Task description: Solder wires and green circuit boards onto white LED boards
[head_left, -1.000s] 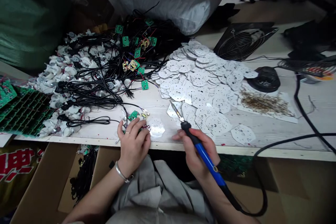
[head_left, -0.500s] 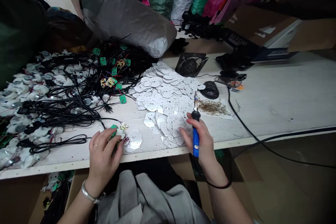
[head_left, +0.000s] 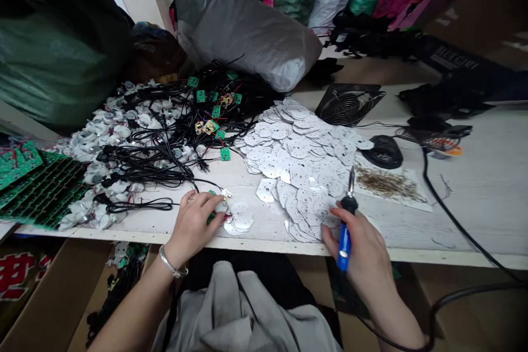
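Note:
A soldering iron (head_left: 344, 242) with a blue handle is gripped in my right hand (head_left: 367, 247), its metal tip pointing up and away. My left hand (head_left: 197, 223) lies near the table's front edge, thumb and fingers closed around a small green circuit board (head_left: 212, 216) that they mostly cover. A small white part with wires (head_left: 226, 194) pokes out past the fingertips. Just right of it lie white perforated plates (head_left: 241, 214), close to the left thumb. Between my hands spreads a large pile of similar white plates (head_left: 297, 148), and the right fingers are beside its near end.
Black cables (head_left: 152, 168), green boards and white motor-like parts (head_left: 99, 132) are heaped left. Green board panels (head_left: 45, 187) lie farther left. A fan (head_left: 348, 105), a black dish (head_left: 381, 152) and thin brownish pieces on paper (head_left: 388, 184) stand right. A person sits behind a grey sack (head_left: 247, 27).
The view has swung left, so everything sits farther right and the green panels have come in. Both hands keep their holds; the left fingers have closed in a little around the board.

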A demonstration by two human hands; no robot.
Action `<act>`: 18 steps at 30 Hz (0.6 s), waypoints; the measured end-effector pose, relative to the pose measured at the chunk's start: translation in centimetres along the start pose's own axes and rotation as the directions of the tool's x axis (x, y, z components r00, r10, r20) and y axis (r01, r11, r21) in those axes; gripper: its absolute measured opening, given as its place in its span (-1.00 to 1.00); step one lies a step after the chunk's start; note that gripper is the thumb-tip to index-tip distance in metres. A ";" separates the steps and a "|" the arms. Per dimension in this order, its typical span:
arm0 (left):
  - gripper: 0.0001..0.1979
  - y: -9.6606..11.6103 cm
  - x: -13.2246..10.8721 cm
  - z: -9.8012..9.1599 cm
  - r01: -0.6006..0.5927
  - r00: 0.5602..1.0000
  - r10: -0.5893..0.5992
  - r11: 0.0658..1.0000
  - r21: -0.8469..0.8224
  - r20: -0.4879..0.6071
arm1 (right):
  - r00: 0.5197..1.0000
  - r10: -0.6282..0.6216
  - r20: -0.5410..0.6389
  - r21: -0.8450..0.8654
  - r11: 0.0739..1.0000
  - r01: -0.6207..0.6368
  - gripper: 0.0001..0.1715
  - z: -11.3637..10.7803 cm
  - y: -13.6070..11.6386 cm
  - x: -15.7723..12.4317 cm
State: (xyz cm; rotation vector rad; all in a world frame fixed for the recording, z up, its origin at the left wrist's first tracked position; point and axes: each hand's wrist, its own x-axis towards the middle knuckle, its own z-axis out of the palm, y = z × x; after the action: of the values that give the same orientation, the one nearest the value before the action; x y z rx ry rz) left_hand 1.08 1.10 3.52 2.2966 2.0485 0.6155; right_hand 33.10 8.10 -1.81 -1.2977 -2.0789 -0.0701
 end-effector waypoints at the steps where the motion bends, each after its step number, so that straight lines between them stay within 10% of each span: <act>1: -0.77 0.0 0.0 0.0 0.006 1.000 -0.006 1.000 -0.007 -0.002 | 1.000 0.002 -0.001 0.008 1.000 -0.002 -0.66 0.1 0.1 0.0; 9: -0.83 -0.3 -1.1 0.2 0.024 0.998 -0.026 0.999 -0.035 -0.056 | 0.971 0.172 -0.169 0.202 0.970 -0.137 -0.59 -0.5 -3.0 1.5; 18: -0.83 -0.6 -1.5 -1.2 -0.015 0.998 0.012 0.999 -0.036 -0.062 | 0.987 -0.154 -0.045 0.233 0.959 0.160 -0.68 4.7 -14.1 2.6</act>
State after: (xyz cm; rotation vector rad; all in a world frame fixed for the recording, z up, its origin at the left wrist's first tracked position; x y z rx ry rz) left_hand 0.04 -0.58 4.03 2.3015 2.0312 0.7278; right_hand 18.49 4.80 0.18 -0.9838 -2.0924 0.0875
